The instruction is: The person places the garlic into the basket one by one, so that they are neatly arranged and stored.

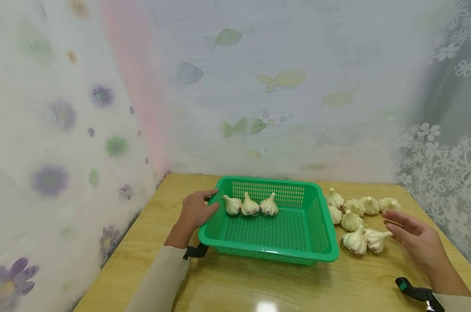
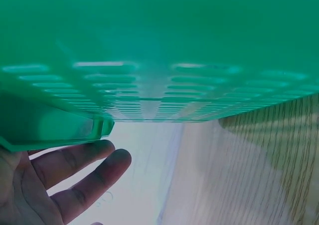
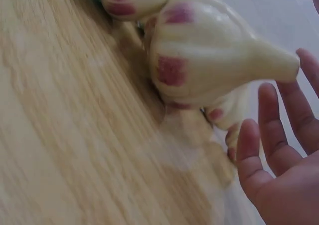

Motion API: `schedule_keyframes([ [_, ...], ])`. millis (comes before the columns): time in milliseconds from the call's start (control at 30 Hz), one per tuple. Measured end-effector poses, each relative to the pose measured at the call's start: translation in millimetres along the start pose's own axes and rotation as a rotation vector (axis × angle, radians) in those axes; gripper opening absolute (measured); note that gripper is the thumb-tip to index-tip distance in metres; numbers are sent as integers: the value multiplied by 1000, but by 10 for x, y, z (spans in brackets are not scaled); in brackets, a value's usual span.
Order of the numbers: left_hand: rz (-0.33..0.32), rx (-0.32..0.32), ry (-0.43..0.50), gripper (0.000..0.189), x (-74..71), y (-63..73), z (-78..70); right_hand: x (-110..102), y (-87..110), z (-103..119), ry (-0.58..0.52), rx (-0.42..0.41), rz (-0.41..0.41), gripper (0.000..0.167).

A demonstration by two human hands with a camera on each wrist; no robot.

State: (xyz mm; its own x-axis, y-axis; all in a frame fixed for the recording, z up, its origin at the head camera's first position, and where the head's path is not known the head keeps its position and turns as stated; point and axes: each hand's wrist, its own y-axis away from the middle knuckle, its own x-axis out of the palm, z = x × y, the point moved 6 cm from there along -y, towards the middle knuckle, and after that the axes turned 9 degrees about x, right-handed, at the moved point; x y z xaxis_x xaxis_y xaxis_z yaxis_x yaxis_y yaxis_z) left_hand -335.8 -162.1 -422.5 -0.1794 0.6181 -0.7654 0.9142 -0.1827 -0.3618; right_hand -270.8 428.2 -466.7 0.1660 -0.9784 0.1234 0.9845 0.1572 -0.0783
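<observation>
A green plastic basket (image 1: 270, 256) with slotted walls stands on the table, three garlic bulbs (image 1: 249, 206) in a row along its far left part. My left hand (image 1: 196, 210) holds the basket's left rim, thumb over the top edge; in the left wrist view two fingers (image 2: 92, 185) reach out beneath the rim. Beyond the basket's right side, my right hand (image 1: 416, 238) is spread with nothing in it. Its fingertips are right at the stem of the nearest garlic bulb (image 3: 204, 50), which has purple-red patches at its base.
Several more garlic bulbs (image 1: 352, 221) lie in a loose group between the basket and my right hand. The wooden table (image 1: 235, 288) meets curtains with fish (image 1: 282, 79) and flower prints at the back and sides.
</observation>
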Motion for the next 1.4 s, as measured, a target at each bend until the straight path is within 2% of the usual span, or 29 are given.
schedule_keyframes([
  [100,8,-8,-5,49,-11,-28,11,-5,2,-67,-58,0,84,48],
  [200,14,-6,-7,49,-3,-45,5,-5,28,-150,-20,39,122,48],
  [433,41,-10,-17,49,59,-2,27,-27,97,-322,246,148,63,49],
  [733,41,-33,-13,49,13,43,35,6,34,-339,507,246,-1,53],
  [933,41,-40,-22,50,4,50,80,31,10,-331,534,289,18,55],
  [1200,5,4,-13,49,-18,-32,33,-21,-27,-230,632,269,11,55],
  [1400,9,2,12,49,6,-44,41,-44,-17,-220,661,278,8,57],
])
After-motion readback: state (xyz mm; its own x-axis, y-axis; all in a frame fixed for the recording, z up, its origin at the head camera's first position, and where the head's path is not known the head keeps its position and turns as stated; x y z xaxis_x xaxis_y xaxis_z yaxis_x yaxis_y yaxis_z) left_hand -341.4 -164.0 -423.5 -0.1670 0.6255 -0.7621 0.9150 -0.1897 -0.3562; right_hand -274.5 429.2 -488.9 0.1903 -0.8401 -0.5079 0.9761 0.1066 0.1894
